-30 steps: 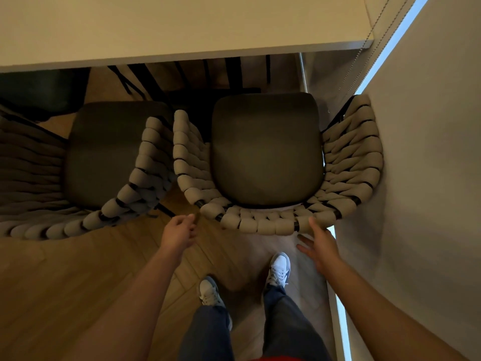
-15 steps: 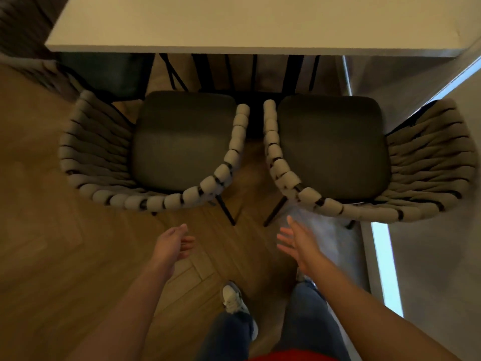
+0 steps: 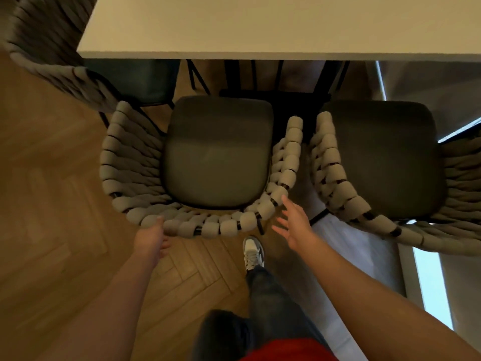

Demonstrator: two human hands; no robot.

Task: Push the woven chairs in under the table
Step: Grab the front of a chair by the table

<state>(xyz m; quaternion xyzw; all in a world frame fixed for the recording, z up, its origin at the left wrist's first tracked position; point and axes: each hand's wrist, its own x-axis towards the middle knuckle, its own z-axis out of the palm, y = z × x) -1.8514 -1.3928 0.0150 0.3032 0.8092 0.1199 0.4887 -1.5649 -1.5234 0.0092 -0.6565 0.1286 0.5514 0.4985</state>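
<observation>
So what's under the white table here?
Under the white table, black metal legs show on wood floor, plus a dark seat cushion at the left end. Everything farther in is hidden by the tabletop.

Three woven chairs [image 3: 200, 175] (perhaps a fourth), one table [image 3: 260, 24].

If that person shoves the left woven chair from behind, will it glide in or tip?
The left woven chair will probably slide: its thin dark legs stand on a smooth wooden floor. The padded backrest may give slightly under the left hand. Tipping seems unlikely, since its seat looks wide and low.
</observation>
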